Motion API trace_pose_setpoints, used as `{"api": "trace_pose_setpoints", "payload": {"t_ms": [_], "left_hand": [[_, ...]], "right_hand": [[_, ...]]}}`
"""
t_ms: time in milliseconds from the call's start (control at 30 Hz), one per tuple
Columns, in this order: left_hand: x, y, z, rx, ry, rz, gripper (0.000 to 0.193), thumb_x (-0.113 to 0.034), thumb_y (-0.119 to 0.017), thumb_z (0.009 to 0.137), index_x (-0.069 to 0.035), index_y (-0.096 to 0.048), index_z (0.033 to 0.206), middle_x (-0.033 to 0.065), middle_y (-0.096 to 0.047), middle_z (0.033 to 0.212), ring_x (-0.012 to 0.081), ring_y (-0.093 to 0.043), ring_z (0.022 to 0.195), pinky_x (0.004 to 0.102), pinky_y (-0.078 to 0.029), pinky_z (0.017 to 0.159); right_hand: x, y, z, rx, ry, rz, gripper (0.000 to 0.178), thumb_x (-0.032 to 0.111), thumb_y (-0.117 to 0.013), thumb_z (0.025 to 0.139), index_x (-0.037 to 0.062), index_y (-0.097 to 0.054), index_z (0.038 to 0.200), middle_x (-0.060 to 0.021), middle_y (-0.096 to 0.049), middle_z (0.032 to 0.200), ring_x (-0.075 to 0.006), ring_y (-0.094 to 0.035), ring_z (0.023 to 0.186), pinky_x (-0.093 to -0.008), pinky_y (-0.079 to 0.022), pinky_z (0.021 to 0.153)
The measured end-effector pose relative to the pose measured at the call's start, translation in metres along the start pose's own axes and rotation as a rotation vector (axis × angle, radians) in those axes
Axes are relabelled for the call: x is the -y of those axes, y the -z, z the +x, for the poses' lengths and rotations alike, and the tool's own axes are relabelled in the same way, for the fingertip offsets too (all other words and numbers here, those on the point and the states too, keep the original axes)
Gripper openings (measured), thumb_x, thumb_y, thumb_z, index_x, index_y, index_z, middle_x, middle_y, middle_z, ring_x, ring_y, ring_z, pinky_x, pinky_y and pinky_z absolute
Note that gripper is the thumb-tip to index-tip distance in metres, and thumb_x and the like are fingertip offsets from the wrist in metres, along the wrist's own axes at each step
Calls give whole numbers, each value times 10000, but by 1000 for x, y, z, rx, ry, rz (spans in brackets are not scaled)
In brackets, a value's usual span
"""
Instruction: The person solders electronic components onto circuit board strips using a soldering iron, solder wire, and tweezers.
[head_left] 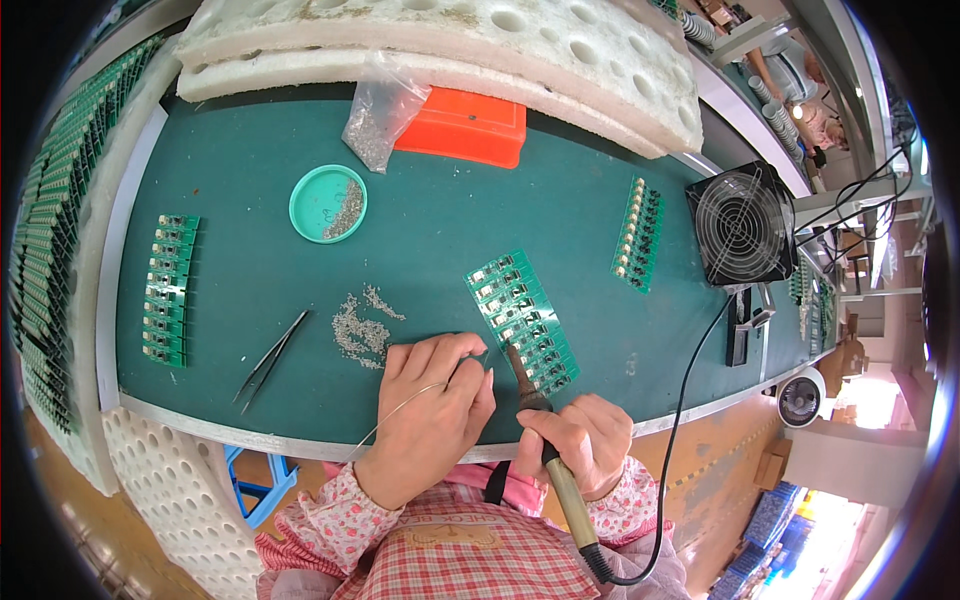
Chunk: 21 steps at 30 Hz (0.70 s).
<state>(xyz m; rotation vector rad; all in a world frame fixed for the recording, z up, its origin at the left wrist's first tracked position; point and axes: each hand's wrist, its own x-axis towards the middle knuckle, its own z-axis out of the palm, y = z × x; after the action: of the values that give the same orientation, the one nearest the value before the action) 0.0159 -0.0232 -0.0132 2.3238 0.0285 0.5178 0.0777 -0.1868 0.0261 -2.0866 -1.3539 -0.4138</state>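
A green panel of small circuit boards lies at a slant on the green mat before me. My right hand grips a soldering iron by its handle, and the iron's tip meets the panel's lower left part. Just left of the panel, my left hand is closed around a thin solder wire, which trails back over the hand toward the wrist. The wire's front end is hard to make out between the fingers. Small loose metallic parts are scattered beyond my left hand.
Tweezers lie left of the loose parts. Farther back are a round green dish, a plastic bag and a red bin. Other panels lie left and right. A black fan stands right; white foam borders the back.
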Motion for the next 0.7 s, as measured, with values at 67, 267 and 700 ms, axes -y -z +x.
{"api": "trace_pose_setpoints", "payload": {"t_ms": [67,267,700], "left_hand": [[-1,1,0,-3,-1,-3,136,-26,-712,757,-26,-579,788,59,-641,1040,254,-609,903,389,-415,783],[1,2,-1,-6,4,1,140,-29,-713,759,-29,-574,780,63,-648,1052,256,-612,896,391,-417,778],[-7,-5,10,13,-60,32,158,-24,-699,771,-26,-542,753,96,-657,1168,306,-625,1055,425,-427,849]], "right_hand": [[-1,0,-1,-12,-5,-12,204,25,-722,709,43,-632,891,23,-411,521,-141,-387,396,-287,-308,381],[-5,3,-4,-24,-30,64,194,23,-717,738,37,-628,910,19,-432,521,-155,-417,400,-295,-326,386],[-21,-7,-42,-255,-483,104,239,2,-655,892,18,-598,1123,-94,-662,828,-235,-608,732,-351,-497,669]]}}
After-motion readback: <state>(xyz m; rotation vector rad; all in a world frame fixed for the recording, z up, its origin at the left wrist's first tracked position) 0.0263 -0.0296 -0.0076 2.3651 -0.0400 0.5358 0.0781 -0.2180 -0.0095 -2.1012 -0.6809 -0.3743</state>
